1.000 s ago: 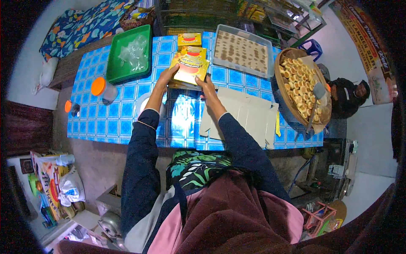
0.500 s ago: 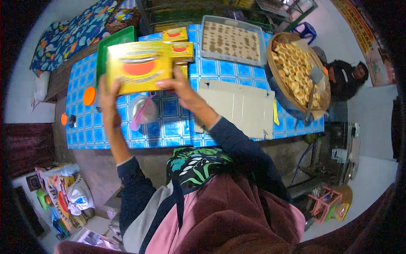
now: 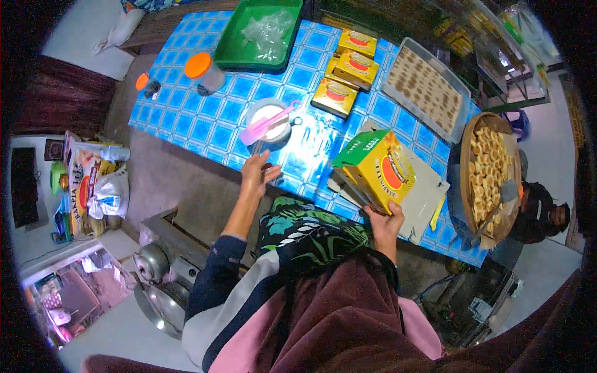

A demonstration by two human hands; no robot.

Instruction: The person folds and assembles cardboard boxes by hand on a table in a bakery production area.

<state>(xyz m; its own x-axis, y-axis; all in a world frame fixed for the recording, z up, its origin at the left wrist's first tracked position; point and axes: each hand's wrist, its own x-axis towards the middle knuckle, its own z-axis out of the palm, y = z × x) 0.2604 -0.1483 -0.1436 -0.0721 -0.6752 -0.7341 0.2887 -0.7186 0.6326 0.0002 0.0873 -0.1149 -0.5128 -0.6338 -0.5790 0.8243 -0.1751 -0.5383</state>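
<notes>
My right hand grips the lower edge of a yellow cardboard box with a green side and a red oval. The box is tilted above a flat grey-beige cardboard sheet, partly covering it. My left hand holds nothing; its fingers are apart, off the table's front edge. Just beyond that hand stands a round tub with white contents. A pink spatula lies across its top. Smaller yellow boxes stand in a row farther back.
A green tray holds clear plastic bags. Beside it stands an orange-lidded jar. At the right are a clear plastic tray of brown-spotted rounds and a round woven tray of small baked pastries with a spatula. A person sits beyond.
My left hand has let go of the yellow box. My right hand alone has brought it rightward over the cardboard sheet, turning its green side into view. The head view has swung round.
</notes>
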